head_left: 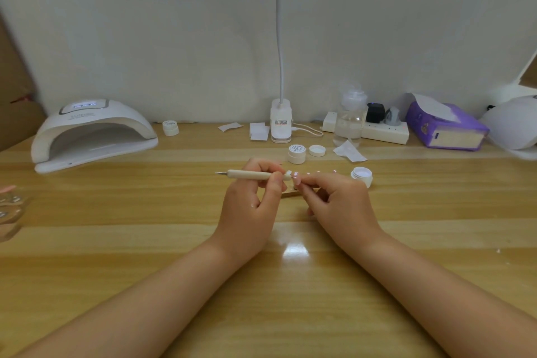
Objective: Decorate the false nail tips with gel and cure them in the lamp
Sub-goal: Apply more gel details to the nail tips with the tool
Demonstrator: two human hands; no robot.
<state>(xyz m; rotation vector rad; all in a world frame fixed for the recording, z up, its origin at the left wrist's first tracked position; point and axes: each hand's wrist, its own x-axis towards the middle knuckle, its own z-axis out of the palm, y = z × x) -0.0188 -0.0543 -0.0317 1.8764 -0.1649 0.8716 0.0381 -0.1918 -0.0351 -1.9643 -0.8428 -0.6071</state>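
The small pale pink false nail tip (296, 177) is at the centre of the view, raised a little above the wooden bench (145, 241), and it is pinched by the fingers (305, 183) of the right hand (340, 206). It seems to sit on a thin brown stick (290, 194) that shows under the hands. The tip looks glossy, with small white marks on it, but the pattern is too small to read. The left hand (250, 200) grips a slim beige wooden dotting pen (255, 175), which lies almost level, with its metal point toward 9 o'clock and its other end touching or just beside the tip.

In my judgement the risk here is smearing: uncured gel is soft, and the pinching fingers are very close to it. A slip of the pen could also drag the pattern.

At 3 o'clock from the tip stands an open white round gel jar (361, 176). At 12 o'clock are a closed white gel jar (297, 153) and a loose white lid (317, 150). The white domed curing lamp (93, 134) waits well apart at 10 o'clock, so the carry is long.
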